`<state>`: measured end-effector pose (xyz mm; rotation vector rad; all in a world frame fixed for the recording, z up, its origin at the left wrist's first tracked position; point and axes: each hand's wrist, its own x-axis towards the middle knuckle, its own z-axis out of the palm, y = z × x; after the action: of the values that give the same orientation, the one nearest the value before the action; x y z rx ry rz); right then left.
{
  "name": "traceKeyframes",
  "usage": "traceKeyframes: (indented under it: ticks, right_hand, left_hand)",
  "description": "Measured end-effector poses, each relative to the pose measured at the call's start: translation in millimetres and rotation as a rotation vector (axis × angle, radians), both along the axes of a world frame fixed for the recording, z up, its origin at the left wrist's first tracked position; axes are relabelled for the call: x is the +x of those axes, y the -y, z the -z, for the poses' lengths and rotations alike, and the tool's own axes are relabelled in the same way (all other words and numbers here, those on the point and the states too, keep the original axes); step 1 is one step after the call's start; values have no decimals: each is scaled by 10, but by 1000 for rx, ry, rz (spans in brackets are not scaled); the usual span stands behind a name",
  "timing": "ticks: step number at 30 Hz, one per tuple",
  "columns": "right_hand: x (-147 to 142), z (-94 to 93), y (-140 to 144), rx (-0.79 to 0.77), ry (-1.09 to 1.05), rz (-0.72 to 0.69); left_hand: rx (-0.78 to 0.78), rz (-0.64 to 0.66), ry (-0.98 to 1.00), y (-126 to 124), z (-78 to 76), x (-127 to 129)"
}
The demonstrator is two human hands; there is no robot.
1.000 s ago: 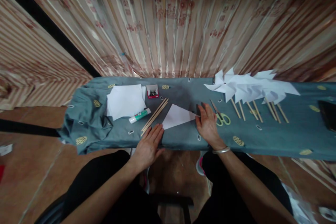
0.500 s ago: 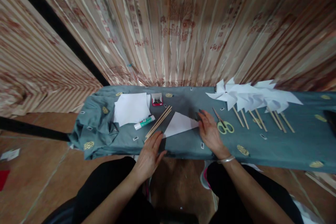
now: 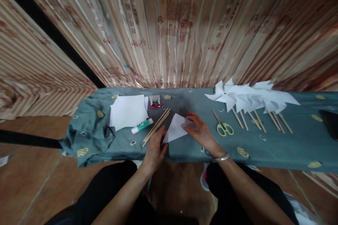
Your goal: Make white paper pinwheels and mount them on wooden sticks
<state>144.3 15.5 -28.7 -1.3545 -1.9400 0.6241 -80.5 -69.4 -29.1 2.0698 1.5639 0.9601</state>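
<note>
A white folded paper triangle (image 3: 174, 128) lies on the cloth-covered table between my hands. My left hand (image 3: 155, 150) rests at its lower left corner, fingers apart and fingertips touching or very close to the edge. Over the paper's right end reaches my right hand (image 3: 202, 135), thumb and fingers spread, the thumb across the paper; the right corner is partly hidden. Several thin wooden sticks (image 3: 155, 128) lie just left of the paper, close to my left fingertips. To the right of my right hand are scissors (image 3: 224, 128) with light green handles, blades apart.
White paper sheets (image 3: 129, 110) are stacked at left, beside a glue stick (image 3: 142, 126) and a small red box of pins (image 3: 155, 102). Paper pinwheels (image 3: 253, 96) on sticks overlap at the right. A dark object (image 3: 329, 121) sits at the right edge. A patterned curtain (image 3: 179, 31) hangs behind.
My right hand has moved left from the paper's right tip to over the paper, its thumb now across it. My left hand's fingers have lifted and bent slightly. The view has shifted a little.
</note>
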Motion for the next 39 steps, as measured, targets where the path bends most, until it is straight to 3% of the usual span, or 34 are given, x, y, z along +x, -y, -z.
traceKeyframes:
  ticks: [9,18,21,25,30,34,39]
  right_hand:
    - [74,-267,122,-42,-99,-42]
    - [357,-284,199,-48,-236,-102]
    - [437,-283,252,-43,-242,-119]
    - [506,-293,303,3,-212,-122]
    - [587,-322,325,102,-48,-121]
    - [653,-316,342,279,291,-119]
    - [555,-309,395,414,619,-63]
  left_hand:
    - [-60,47,166,-44,-109,209]
    - [4,91,-7,-176,-110,214]
    - [-105,68,71,-190,-143,228]
    - [-373,101,366,-207,-236,327]
    - [-609,-48,733,-295,-308,465]
    - [-565,-168,806,-371,-340,495]
    - [-587,-151,809,-340,-290,530]
